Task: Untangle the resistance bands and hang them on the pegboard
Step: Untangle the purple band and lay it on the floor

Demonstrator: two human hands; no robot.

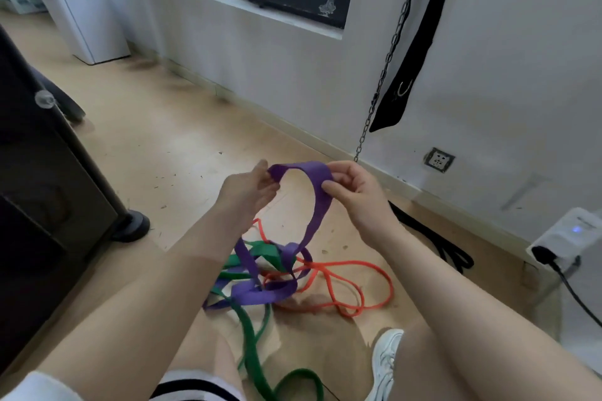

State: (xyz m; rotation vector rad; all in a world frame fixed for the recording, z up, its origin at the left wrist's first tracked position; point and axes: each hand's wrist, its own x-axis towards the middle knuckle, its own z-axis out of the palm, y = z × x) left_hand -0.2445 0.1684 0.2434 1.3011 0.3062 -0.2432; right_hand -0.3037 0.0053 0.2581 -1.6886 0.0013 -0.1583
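Both hands are pinched on the purple band [317, 202]: the left hand [249, 189] nips one end of the raised loop between thumb and fingers, and the right hand [353, 195] holds the flat strip across from it. The loop arches between the two grips, and from under the right grip the strip drops straight down into the tangle on the floor.

The risk from here is pulling upward too hard. Below the grips the purple band is wound through the green band [254, 345] and the orange band [345, 283], so a tug could cinch the knot tighter or drag all three up together.

The purple band looks wide, flat and matte, the green similar, the orange much thinner. Just how they cross I can't quite make out. No pegboard is in sight from here.
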